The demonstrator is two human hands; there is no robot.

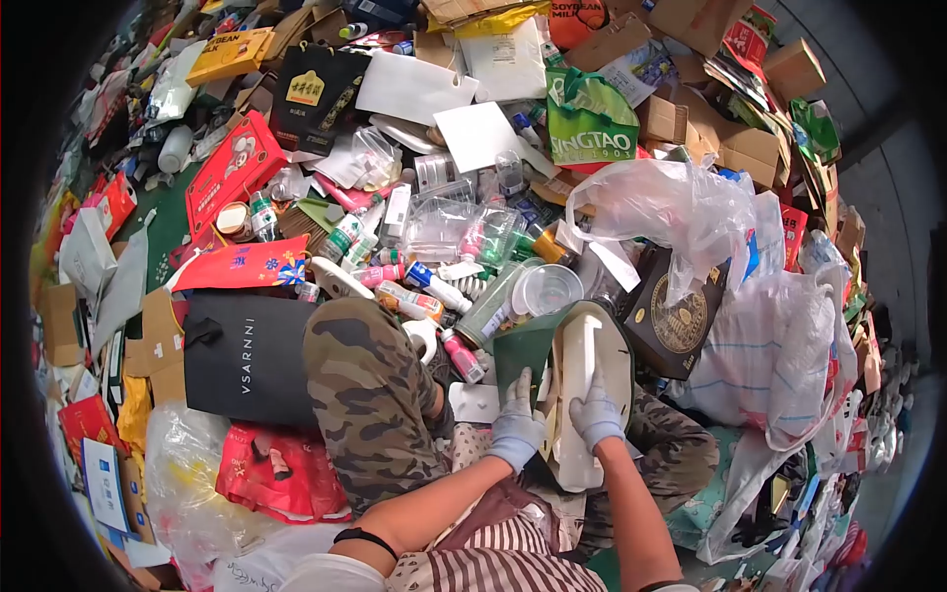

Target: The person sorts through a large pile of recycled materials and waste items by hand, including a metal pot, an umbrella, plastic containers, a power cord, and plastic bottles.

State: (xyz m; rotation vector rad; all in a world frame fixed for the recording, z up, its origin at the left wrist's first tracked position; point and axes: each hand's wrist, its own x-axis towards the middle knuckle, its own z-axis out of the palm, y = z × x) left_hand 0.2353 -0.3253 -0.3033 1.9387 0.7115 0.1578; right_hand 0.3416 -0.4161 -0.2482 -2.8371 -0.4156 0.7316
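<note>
Both my hands wear pale grey-white gloves and are between my bent knees. My left hand (pixel 517 426) grips the lower part of a dark green box (pixel 514 352), its fingers pointing up along the panel. My right hand (pixel 598 414) holds the side of a cream-white moulded insert (pixel 569 456), which stands tilted against the open green box. The thumbs and undersides of both hands are partly hidden. A clear round plastic tub (pixel 550 289) lies just beyond the box. A pink bottle (pixel 463 356) is to the left of the box.
Mixed recyclables surround me, with many plastic bottles and clear containers ahead. A black VSARNNI bag (pixel 249 360) stands by my left knee. On the right are a black box with a gold emblem (pixel 678 311) and a white woven sack (pixel 764 360). A green Tsingtao bag (pixel 592 123) lies farther back.
</note>
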